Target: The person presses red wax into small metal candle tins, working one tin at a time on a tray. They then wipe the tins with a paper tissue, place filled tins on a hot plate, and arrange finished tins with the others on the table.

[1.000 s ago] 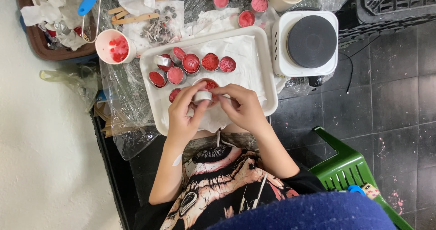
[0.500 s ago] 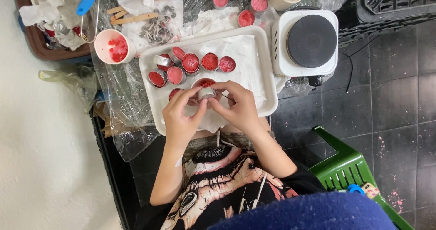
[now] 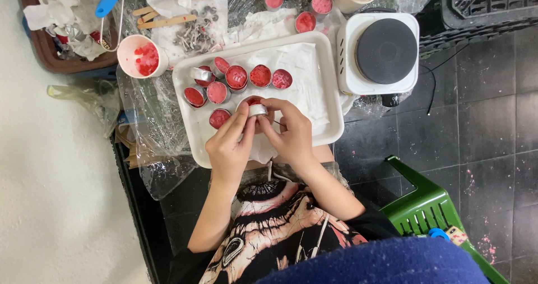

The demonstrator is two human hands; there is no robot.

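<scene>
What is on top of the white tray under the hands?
The white tray holds crumpled white paper and small metal cups of red wax. The left hand and right hand hold one small cup above it, hiding whatever lies beneath them.

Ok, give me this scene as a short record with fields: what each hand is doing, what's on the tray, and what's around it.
left hand: left hand pinches a small metal cup from its side
right hand: right hand grips the same cup from the other side
tray: white tray with paper lining, holding red-filled metal cups
beside tray: hot plate to the right, white cup of red bits to the left
floor: green chair on dark tiles
</scene>
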